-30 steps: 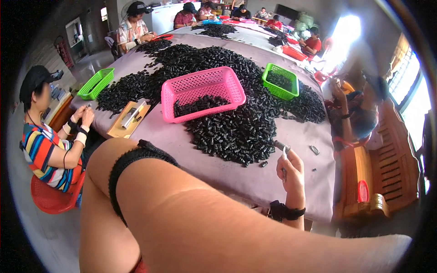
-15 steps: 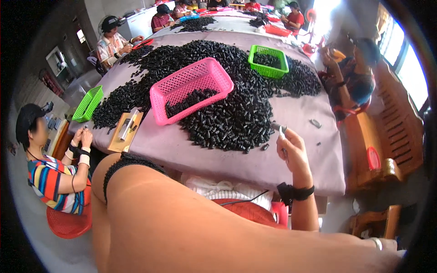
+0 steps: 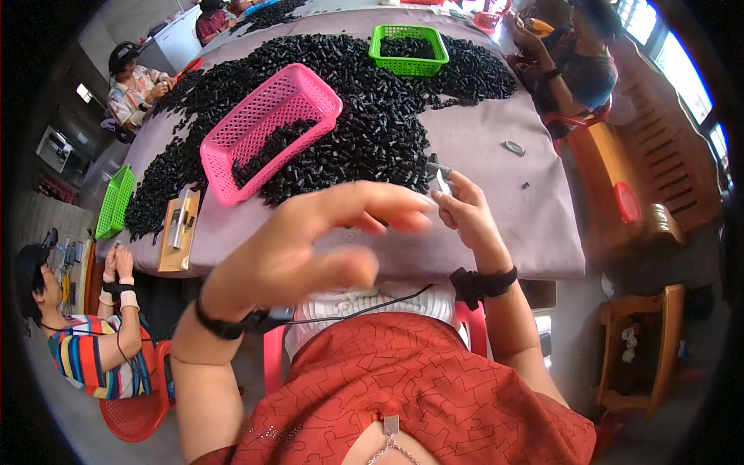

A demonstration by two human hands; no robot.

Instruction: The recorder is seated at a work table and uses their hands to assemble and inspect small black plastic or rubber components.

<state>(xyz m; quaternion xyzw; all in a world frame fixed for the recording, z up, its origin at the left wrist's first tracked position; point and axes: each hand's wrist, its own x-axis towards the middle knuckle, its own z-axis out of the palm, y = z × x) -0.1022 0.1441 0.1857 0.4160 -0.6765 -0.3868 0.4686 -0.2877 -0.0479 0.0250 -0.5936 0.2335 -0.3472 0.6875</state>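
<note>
My left hand (image 3: 310, 244), blurred by motion, is raised over the table's near edge with thumb and fingers apart and nothing in it. To its right, my right hand (image 3: 473, 213) pinches a small pale, pointed piece (image 3: 442, 183) that looks like a blade; its exact kind is unclear. The tip is beside a big pile of small black pieces (image 3: 364, 147) spread over the cloth. A pink perforated basket (image 3: 322, 116) with some of the black pieces in it rests on the pile, beyond my left hand.
A green basket (image 3: 440, 63) sits at the far side, another green basket (image 3: 116, 200) at the left edge. A wooden board (image 3: 172, 252) with a metal bar lies left. A small clear piece (image 3: 513, 147) is on the cloth (image 3: 535, 209). Co-workers sit around; a wooden bench (image 3: 666, 163) stands right.
My left arm, stretched large across the lower picture before, has swung so its hand is near my right hand. The view has tilted downward. My right hand keeps its pinch.
</note>
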